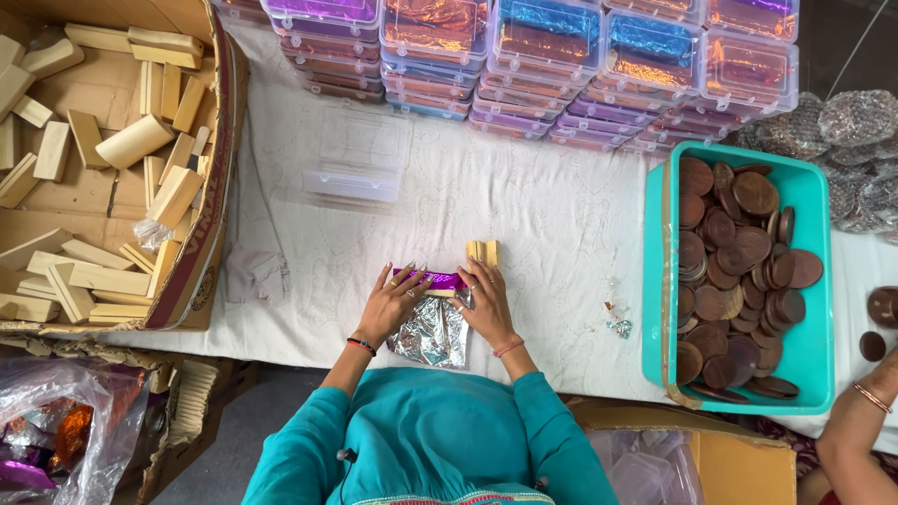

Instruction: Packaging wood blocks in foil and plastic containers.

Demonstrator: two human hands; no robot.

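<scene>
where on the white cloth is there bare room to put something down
Bare cloth lies between the empty clear box and the hands, and between the wooden blocks and the teal bin. The stacked clear boxes crowd the far edge.

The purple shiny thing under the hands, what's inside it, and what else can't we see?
- Head view: the left hand and right hand cover most of the purple foil piece, so what it wraps is hidden.
- The clear boxes at the top are cut off by the edge.
- The foil scraps are too small to tell.
- The cardboard box runs off the left edge.
</scene>
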